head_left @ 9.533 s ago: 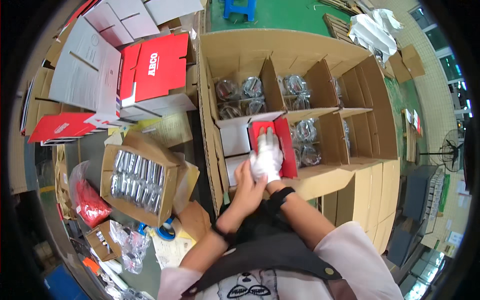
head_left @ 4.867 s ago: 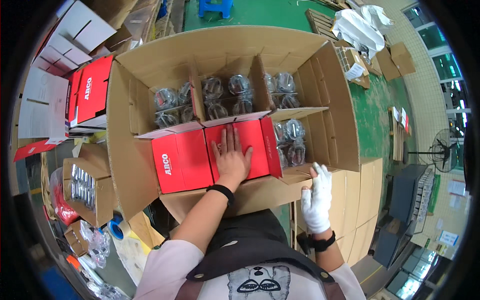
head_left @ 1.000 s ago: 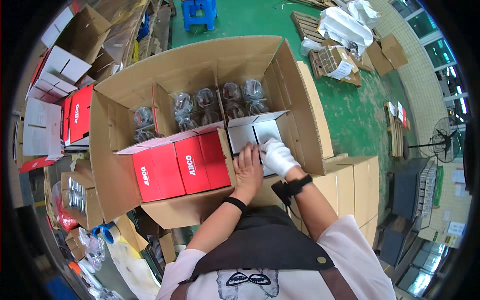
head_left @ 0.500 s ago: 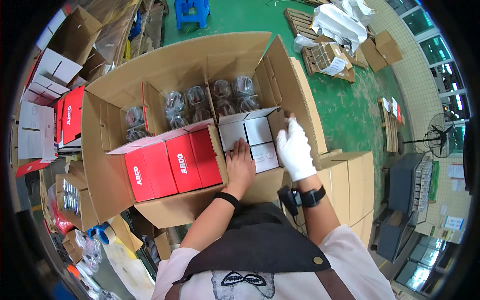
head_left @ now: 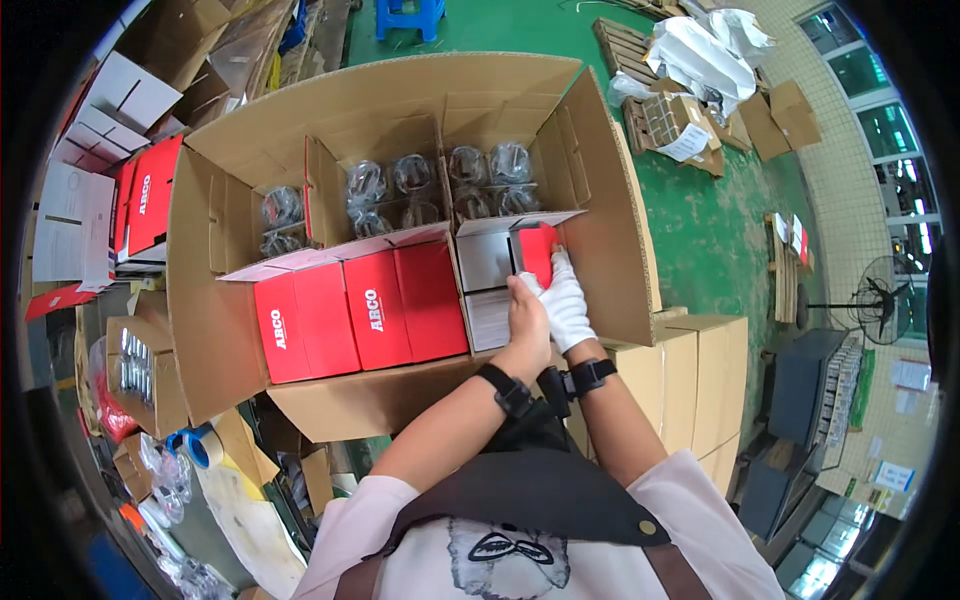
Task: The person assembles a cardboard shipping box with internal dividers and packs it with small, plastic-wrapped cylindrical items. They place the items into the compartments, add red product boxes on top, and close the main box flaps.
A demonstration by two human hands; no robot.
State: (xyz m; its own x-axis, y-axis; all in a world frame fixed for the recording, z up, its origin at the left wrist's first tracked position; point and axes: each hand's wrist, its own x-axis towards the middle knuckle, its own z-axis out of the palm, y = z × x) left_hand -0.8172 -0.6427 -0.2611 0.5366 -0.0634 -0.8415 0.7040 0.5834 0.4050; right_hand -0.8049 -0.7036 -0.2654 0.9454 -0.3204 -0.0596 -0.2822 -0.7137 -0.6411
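Note:
A large open cardboard carton (head_left: 425,85) stands in front of me. Its near row holds red boxes (head_left: 375,310) and, at the right end, white box faces (head_left: 487,318) with dark lines. There a small red box or flap (head_left: 538,252) with a dark side tilts above the white faces. My bare left hand (head_left: 528,322) closes on its near left side. The white-gloved right hand (head_left: 566,308) grips its near right side, fingers up along the edge. Both hands touch each other. In the carton's far row, clear-wrapped metallic items (head_left: 510,165) stand between cardboard dividers.
More red and white boxes (head_left: 155,195) are stacked at left, above an open carton of shiny parts (head_left: 135,365). Closed cartons (head_left: 690,370) stand close by my right arm. Farther off are a pallet (head_left: 625,60), a black fan (head_left: 880,300) and a blue stool (head_left: 410,15).
My left hand has moved right, off the white faces, to meet the right hand. The right hand has come inward from the carton's right edge. A red piece now shows between them.

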